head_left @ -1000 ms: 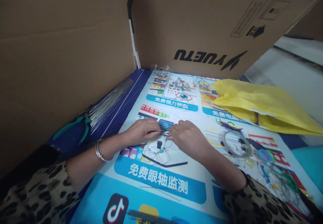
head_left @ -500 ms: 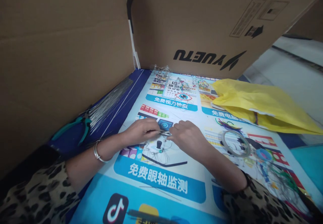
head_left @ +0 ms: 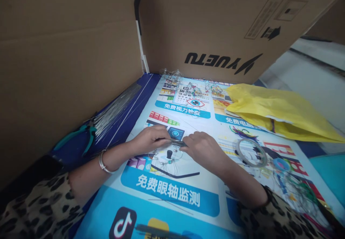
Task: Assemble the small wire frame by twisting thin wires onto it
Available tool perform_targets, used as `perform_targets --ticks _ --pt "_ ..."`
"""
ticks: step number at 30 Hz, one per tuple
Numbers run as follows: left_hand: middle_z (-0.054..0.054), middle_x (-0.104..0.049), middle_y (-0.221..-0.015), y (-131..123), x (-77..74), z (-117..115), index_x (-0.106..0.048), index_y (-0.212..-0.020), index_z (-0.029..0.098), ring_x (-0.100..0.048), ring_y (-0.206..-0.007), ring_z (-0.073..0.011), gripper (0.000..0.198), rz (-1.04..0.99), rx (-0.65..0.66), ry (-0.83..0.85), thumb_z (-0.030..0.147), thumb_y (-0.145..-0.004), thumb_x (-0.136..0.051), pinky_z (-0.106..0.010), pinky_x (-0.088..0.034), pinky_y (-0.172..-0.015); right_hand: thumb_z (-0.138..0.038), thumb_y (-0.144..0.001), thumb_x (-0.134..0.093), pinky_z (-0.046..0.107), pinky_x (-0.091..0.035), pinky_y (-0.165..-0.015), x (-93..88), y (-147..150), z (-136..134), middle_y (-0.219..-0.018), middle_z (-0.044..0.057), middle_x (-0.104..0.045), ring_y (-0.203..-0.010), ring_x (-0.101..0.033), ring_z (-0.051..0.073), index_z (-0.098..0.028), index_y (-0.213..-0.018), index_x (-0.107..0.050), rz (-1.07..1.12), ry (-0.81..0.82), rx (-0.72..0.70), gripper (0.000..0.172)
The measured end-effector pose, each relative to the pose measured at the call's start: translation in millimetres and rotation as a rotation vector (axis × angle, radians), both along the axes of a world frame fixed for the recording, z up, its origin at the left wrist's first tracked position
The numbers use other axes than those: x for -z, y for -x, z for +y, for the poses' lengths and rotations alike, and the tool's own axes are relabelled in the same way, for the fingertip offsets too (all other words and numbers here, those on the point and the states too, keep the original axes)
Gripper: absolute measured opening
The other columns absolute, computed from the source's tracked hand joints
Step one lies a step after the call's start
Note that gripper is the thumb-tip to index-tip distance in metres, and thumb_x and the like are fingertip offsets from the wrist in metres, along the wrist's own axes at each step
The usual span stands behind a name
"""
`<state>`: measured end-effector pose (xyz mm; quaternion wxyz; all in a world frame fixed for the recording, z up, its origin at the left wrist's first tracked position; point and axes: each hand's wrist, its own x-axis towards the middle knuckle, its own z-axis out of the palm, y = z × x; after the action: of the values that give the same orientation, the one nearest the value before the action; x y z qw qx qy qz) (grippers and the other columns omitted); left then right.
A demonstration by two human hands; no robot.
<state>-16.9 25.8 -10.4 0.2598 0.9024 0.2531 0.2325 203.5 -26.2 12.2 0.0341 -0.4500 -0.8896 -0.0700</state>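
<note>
On or just above the printed sheet (head_left: 104, 210), we find a beaded wire loop (head_left: 162, 162); left hand (head_left: 151, 139) and right hand (head_left: 203, 151) — fingers pinching a slim metallic piece (head_left: 178, 143) — stand beyond; beads (head_left: 169, 161) are strung; loose wire ends (head_left: 174, 168), we judge, remain unfinished.

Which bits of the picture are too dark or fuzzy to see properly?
In the head view, the left cardboard sinks into shadow toward its bottom; in the head view, the left sleeve looks soft; in the head view, the metal piece between the left hand and right hand is too small to make out clearly.
</note>
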Motion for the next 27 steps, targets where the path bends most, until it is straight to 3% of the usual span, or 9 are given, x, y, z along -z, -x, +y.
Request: perform_targets --ticks 11,19,27 --pt "-0.002 -0.057 -0.073 -1 2.4 -1 -0.064 -0.08 0.017 -0.051 -0.07 -0.0113 0.018 0.011 0.007 -0.02 0.022 -0.087 -0.048 -0.023 -0.04 -0.064 -0.034 -0.085 -0.056 0.03 -0.029 -0.061 4.1 3 1 -0.07 0.003 -0.062 -0.067 -0.053 0.017 -0.017 -0.075 -0.058 -0.025 -0.032 -0.059 0.02" --pt "-0.002 -0.062 -0.084 1 -2.7 -3 -0.061 -0.092 0.018 -0.055 -0.079 -0.0126 0.015 0.021 -0.03 0.043 0.028 -0.087 -0.051 -0.024 -0.042 -0.07 -0.035 -0.083 -0.058 0.03 -0.03 -0.064 0.6 0 -5 -0.073 0.004 -0.062 -0.071 -0.054 0.019 -0.017 -0.078 -0.059 -0.027 -0.045 -0.023 0.019" --pt "-0.003 -0.063 -0.088 4 -2.8 -10 -0.061 -0.095 0.017 -0.058 -0.082 -0.0127 0.013 -0.041 -0.144 0.006 0.022 -0.086 -0.053 -0.023 -0.045 -0.072 -0.034 -0.083 -0.058 0.031 -0.029 -0.066 2.6 -1 -21 -0.073 0.003 -0.06 -0.072 -0.051 0.019 -0.019 -0.077 -0.058 0.021 -0.062 -0.035 0.017"
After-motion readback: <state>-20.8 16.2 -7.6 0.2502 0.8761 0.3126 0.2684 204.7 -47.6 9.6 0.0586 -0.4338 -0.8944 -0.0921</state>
